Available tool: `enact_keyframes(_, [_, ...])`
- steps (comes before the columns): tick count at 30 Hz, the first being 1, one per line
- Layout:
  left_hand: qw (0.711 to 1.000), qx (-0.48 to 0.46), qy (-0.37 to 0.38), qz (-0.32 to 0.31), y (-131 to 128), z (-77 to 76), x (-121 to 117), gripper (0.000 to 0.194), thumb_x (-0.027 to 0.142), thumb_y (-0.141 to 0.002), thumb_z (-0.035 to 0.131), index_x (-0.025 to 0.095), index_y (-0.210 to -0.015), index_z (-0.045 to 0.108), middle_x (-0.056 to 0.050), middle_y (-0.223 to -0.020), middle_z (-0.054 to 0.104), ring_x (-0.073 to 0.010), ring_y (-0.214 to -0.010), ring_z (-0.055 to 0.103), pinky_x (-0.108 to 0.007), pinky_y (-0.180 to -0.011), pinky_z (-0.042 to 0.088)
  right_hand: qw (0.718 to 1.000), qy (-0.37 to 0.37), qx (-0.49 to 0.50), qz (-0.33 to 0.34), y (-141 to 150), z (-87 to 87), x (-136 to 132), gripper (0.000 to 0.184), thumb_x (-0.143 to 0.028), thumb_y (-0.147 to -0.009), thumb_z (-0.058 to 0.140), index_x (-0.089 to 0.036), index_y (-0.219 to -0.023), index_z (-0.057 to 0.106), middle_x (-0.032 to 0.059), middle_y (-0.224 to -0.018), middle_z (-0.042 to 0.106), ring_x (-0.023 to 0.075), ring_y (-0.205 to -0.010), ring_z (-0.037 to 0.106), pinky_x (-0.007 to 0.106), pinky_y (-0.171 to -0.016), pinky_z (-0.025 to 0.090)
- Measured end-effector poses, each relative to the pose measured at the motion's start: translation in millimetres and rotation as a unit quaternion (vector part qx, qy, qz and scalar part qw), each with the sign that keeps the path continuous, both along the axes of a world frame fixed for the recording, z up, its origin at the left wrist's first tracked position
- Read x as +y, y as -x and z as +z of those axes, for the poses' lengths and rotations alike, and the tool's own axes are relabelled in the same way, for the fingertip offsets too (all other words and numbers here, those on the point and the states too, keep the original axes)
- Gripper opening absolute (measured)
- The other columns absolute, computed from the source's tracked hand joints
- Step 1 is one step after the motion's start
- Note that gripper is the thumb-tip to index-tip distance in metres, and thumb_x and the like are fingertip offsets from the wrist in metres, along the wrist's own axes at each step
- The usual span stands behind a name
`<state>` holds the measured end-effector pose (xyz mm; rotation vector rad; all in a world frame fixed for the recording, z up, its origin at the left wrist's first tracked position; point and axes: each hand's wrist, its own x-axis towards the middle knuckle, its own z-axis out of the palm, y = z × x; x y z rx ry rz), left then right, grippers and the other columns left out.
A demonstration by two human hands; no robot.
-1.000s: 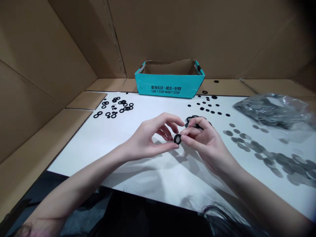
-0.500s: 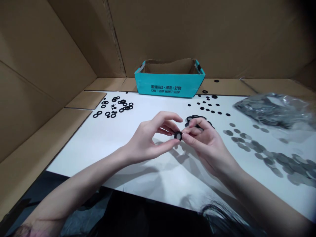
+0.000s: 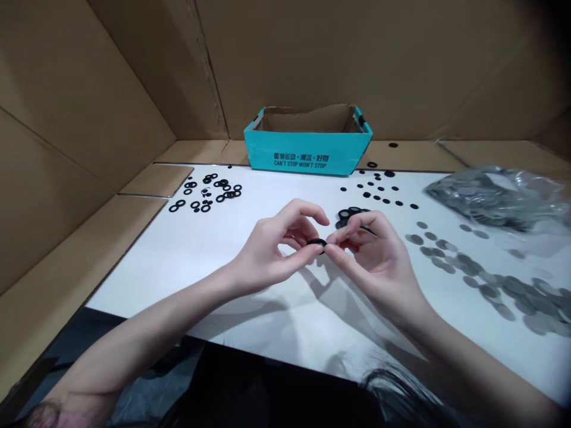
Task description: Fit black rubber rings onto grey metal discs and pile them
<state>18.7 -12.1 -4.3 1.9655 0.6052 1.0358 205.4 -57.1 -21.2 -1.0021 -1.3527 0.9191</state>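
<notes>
- The left hand and the right hand are brought near each other above the white flat surface, and both are holding one small black round piece between them.
- This piece is seen almost from its edge, so I cannot tell what is in its centre.
- The fingers of the left hand are narrow at the piece: the thumb touches its near side, while the index finger is raised and curved above.
- The fingers of the right hand are also narrow, with the thumb and a fingertip at the right end of the piece.
- Just behind the right hand lies a pile of black rings with grey centres, partly hidden by its fingers.
- To the left, well apart from the hands, loose black open rings are scattered, some overlapping.
- Farther back on the right are spread small solid black discs.
- On the right side many thin grey round discs lie overlapping, and behind them rests a transparent plastic bag containing more grey discs.
- At the back edge stands an open turquoise cardboard box with dark printed letters, before a brown cardboard wall.
</notes>
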Motion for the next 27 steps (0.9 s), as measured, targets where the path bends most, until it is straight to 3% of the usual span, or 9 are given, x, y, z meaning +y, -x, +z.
enact_keyframes(5, [0.999,-0.027,-0.045,-0.014,0.8,-3.8,5.8,0.033,0.024,-0.091,0.079,0.023,-0.118,0.06,-0.001,-0.102,0.069,-0.0075,-0.076,0.069,-0.018,-0.073,0.062,0.991,0.094,0.074,0.053,-4.6,-1.2,2.2,0.043,-0.049,-0.081,0.086,-0.028,-0.092,0.051,-0.003,-0.079,0.066,0.0147,-0.071,0.063,0.03,-0.066,0.052])
enact_keyframes(9, [0.993,-0.031,-0.111,-0.033,0.6,-6.1,7.8,0.048,0.031,-0.086,0.085,0.024,-0.125,0.06,-0.004,-0.112,0.072,-0.0133,-0.09,0.075,-0.023,-0.083,0.066,0.967,0.189,0.133,0.104,-6.7,1.1,2.8,0.05,-0.051,-0.075,0.09,-0.028,-0.093,0.049,-0.0056,-0.075,0.064,0.0126,-0.062,0.057,0.027,-0.061,0.048])
enact_keyframes(13, [0.982,-0.031,-0.187,-0.02,-0.5,-10.5,7.1,0.046,0.029,-0.092,0.079,0.025,-0.132,0.058,-0.005,-0.12,0.073,-0.0151,-0.097,0.077,-0.026,-0.088,0.066,0.956,0.221,0.144,0.126,-6.1,3.8,3.0,0.052,-0.053,-0.072,0.091,-0.029,-0.092,0.049,-0.0059,-0.07,0.061,0.0139,-0.062,0.057,0.028,-0.062,0.049])
enact_keyframes(17, [0.97,-0.036,-0.241,-0.014,-0.6,-11.7,7.3,0.046,0.023,-0.097,0.073,0.028,-0.139,0.056,-0.004,-0.125,0.074,-0.015,-0.101,0.078,-0.025,-0.089,0.065,0.949,0.241,0.148,0.136,-6.2,4.1,3.3,0.054,-0.054,-0.068,0.093,-0.029,-0.091,0.05,-0.0039,-0.074,0.063,0.016,-0.067,0.058,0.03,-0.066,0.051])
enact_keyframes(22, [0.945,-0.021,-0.325,-0.013,0.5,-6.9,9.2,0.042,0.02,-0.096,0.073,0.026,-0.135,0.06,-0.004,-0.112,0.08,-0.0158,-0.094,0.079,-0.024,-0.087,0.064,0.952,0.226,0.147,0.145,-6.0,6.0,3.2,0.052,-0.051,-0.069,0.093,-0.028,-0.09,0.051,-0.0054,-0.071,0.06,0.0136,-0.063,0.056,0.029,-0.064,0.05])
enact_keyframes(27, [0.945,-0.035,-0.326,-0.01,1.3,-5.4,6.8,0.036,0.019,-0.096,0.072,0.028,-0.13,0.063,-0.003,-0.106,0.081,-0.0162,-0.087,0.079,-0.026,-0.08,0.064,0.963,0.18,0.129,0.154,-4.6,6.8,2.5,0.05,-0.053,-0.072,0.091,-0.029,-0.093,0.052,-0.0039,-0.075,0.063,0.0155,-0.068,0.061,0.03,-0.066,0.054])
